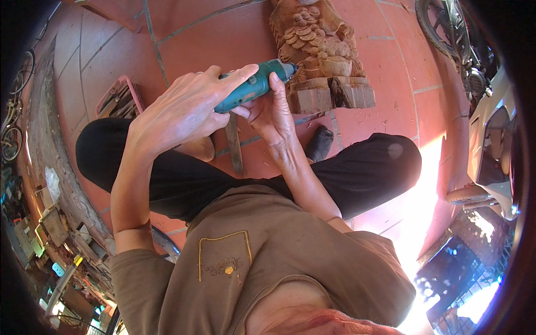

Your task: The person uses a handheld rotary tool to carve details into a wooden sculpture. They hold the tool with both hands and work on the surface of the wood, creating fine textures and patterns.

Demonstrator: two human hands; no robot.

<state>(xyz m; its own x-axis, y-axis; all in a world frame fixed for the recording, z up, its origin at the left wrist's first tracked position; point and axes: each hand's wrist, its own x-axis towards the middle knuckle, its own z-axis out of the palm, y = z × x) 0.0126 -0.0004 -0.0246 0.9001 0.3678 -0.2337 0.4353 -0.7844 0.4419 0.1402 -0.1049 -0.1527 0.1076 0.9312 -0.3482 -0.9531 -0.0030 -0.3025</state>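
Both of my hands are on a teal rotary grinder [245, 91] with a grey nose, lifted in front of my lap. My left hand [181, 106] wraps over its rear end from above, index finger stretched along the body. Around the front half, my right hand [272, 111] curls from below, its thumb near the nose. Whether a bit sits in the tip I cannot tell. Just beyond the nose lies a reddish-brown wood carving [321, 42] with coin-like discs in relief. Its near end is two plain wooden blocks [352, 92]; any contact with the grinder is unclear.
Red floor tiles [218, 42] carry small wood chips near the carving. A wooden strip [234, 146] lies between my legs. To the left are a pink-framed holder [129, 89] with dark pieces and a long log [70, 167]. A motorbike [491, 134] stands at right.
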